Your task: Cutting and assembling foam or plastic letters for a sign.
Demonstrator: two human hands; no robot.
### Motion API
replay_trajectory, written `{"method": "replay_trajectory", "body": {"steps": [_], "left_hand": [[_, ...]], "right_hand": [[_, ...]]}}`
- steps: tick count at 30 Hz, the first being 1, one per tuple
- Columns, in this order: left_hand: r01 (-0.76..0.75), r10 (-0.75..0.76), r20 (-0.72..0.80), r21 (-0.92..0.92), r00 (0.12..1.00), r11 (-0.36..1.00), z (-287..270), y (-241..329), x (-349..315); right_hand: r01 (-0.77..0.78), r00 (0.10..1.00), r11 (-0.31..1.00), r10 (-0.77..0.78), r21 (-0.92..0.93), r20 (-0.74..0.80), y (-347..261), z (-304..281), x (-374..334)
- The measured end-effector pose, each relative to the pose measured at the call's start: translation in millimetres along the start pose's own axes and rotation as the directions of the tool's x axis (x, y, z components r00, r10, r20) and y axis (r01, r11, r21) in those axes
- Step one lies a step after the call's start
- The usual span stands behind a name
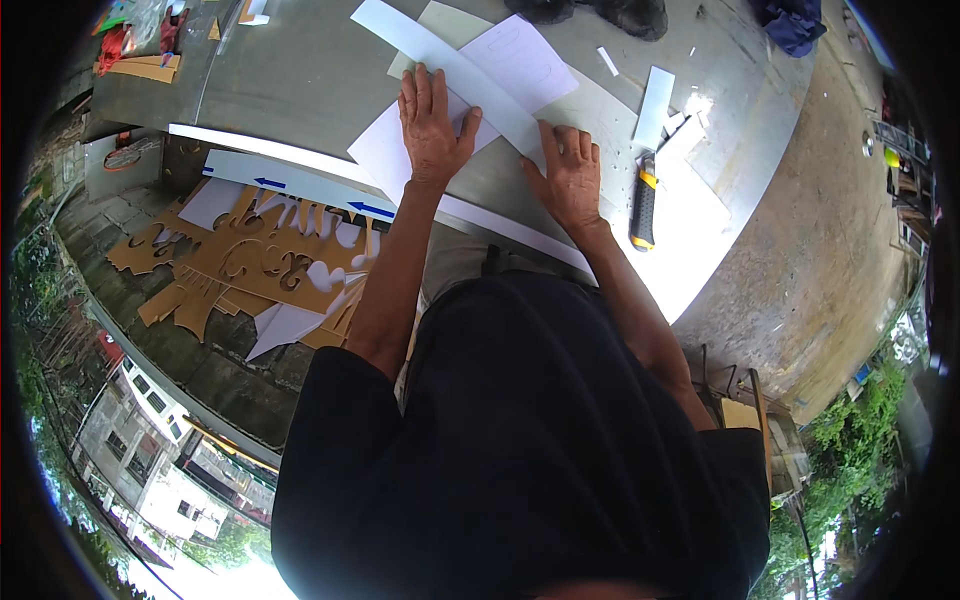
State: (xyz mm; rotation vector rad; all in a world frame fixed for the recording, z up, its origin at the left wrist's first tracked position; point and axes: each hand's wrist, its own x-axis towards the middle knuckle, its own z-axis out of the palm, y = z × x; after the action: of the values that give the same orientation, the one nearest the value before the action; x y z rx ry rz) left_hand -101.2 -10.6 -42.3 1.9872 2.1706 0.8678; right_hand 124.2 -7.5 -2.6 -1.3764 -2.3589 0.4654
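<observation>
while pressed flat with fingers spread, left hand (432, 125) and right hand (568, 175) clamped on nothing, only bearing down on a long white strip (470, 75) laid slantwise over white sheets (520, 60); likely held so to keep the strip from sliding on the paper beneath. under both palms, a wide grey table (300, 80), dusty and scuffed, running well beyond the fingertips. along the near edge, below the wrists, a second long white strip (290, 185) marked with blue arrows. left of the left forearm and lower down, brown cardboard cutouts (250, 260) with curly shapes cut through, lying on a dark slab. just right of the right hand's fingers, a black and yellow utility knife (643, 205), set down within easy reach, apart from the hand. beyond it, small white offcuts (655, 105) scattered. far past the fingertips, dark cloth (795, 25) at the table's end. outdoors, apparently: concrete ground right, greenery and buildings at the rim.
</observation>
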Motion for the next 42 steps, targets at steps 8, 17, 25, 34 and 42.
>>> {"method": "replay_trajectory", "body": {"steps": [8, 17, 25, 34, 42], "left_hand": [[-0.030, 0.026, 0.035, 0.129, 0.999, 0.991, 6, 9, 14], [-0.045, 0.031, 0.085, 0.163, 0.996, 0.986, 5, 9, 18], [-0.057, 0.045, 0.088, 0.141, 0.995, 0.988, 7, 7, 18], [-0.033, 0.011, 0.138, 0.153, 0.990, 0.988, 8, 8, 17], [-0.033, 0.014, 0.136, 0.143, 0.991, 0.989, 9, 5, 18]], "right_hand": [[0.067, 0.998, 0.990, -0.065, 0.126, -0.023, 23, 9, -2], [0.054, 0.998, 0.991, -0.050, 0.122, -0.033, 21, 14, -3], [0.087, 0.996, 0.986, -0.082, 0.143, -0.037, 27, 14, -4], [0.099, 0.995, 0.981, -0.097, 0.169, -0.021, 28, 9, -4], [0.101, 0.995, 0.982, -0.099, 0.158, -0.026, 28, 11, -3]]}}
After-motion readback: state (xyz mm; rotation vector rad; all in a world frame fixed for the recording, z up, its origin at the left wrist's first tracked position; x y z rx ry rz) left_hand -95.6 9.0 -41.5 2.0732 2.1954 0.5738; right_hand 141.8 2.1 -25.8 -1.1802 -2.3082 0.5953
